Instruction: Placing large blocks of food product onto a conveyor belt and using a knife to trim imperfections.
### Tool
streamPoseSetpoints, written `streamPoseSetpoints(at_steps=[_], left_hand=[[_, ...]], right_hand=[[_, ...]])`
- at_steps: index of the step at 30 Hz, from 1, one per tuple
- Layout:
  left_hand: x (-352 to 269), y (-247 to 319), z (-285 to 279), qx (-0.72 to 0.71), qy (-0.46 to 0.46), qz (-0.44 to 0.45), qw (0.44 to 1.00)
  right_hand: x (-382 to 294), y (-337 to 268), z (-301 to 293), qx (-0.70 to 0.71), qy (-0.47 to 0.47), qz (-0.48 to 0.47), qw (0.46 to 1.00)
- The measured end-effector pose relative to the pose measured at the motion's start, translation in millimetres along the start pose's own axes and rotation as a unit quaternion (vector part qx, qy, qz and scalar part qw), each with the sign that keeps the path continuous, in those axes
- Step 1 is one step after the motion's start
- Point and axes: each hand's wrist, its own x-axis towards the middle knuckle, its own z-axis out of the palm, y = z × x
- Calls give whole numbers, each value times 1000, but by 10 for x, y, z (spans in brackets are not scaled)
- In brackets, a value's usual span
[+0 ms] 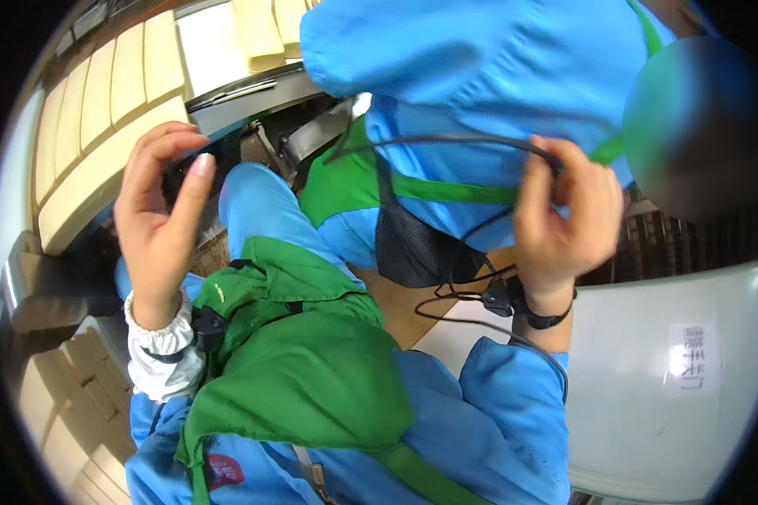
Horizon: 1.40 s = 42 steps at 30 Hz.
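Observation:
My left hand (161,214) is raised at the left, its thumb and fingers apart with nothing between them; a white elastic cuff and a small black device (209,328) sit at that wrist. My right hand (565,211) pinches a thin black cable (455,139), which runs leftward in front of a person in blue clothes. A black band (546,315) circles my right wrist beside another small black device (498,298), and cable loops hang near it. A black mesh pouch (417,249) hangs beside the person. My green apron (303,379) covers my lap.
The person (480,57) in blue with green straps is close in front of me. Rows of cream-coloured blocks (110,95) lie at the upper left, more blocks (79,410) at the lower left. A pale panel (644,404) bearing a label with writing stands at the right.

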Motion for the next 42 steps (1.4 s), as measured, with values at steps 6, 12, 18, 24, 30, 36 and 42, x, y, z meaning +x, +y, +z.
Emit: streamPoseSetpoints(at_steps=[6,12,18,24,30,36,42], left_hand=[[-34,-299,-98,10,4,-50,999],[-33,-661,-117,23,-2,-67,997],[2,-849,-154,29,-4,-112,993],[14,-1020,-179,-8,9,-159,987],[-7,-1088,-172,59,-18,-133,989],[-69,-1102,-160,54,-34,-136,989],[-170,-1189,-149,23,-33,-161,986]], right_hand=[[-51,-41,-87,71,184,190,962],[-411,-408,42,2,211,36,977],[-746,-1187,658,107,300,-2,948],[-1060,-906,580,183,85,-107,974],[-1555,-989,746,322,-111,-66,938],[-1885,-1102,985,357,-288,34,888],[-2064,-1148,931,465,-208,208,835]])
